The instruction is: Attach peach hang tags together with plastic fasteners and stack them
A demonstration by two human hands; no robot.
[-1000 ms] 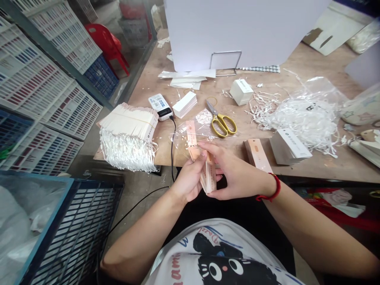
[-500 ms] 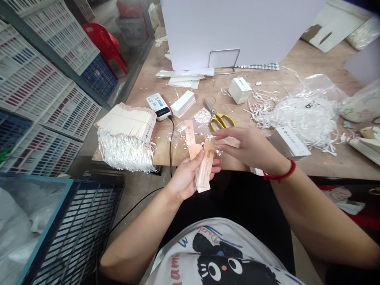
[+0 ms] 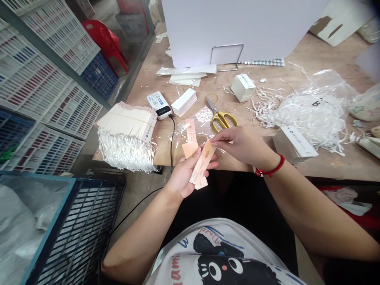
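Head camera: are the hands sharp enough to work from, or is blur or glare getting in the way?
In the head view, the left hand, right hand and peach card tag look sharp, without obvious motion blur; lighting is even, the white board shows no harsh glare, and the wide lens bends the plastic crates at the left.

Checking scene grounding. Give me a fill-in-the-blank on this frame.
1. The fingertips of the right hand touch the top of a peach paper tag that lies across the ____ hand.
2. The cord around the right wrist is ____.
3. The scissors beside the clear plastic bag have ____ handles.

Missing words: left; red; yellow.
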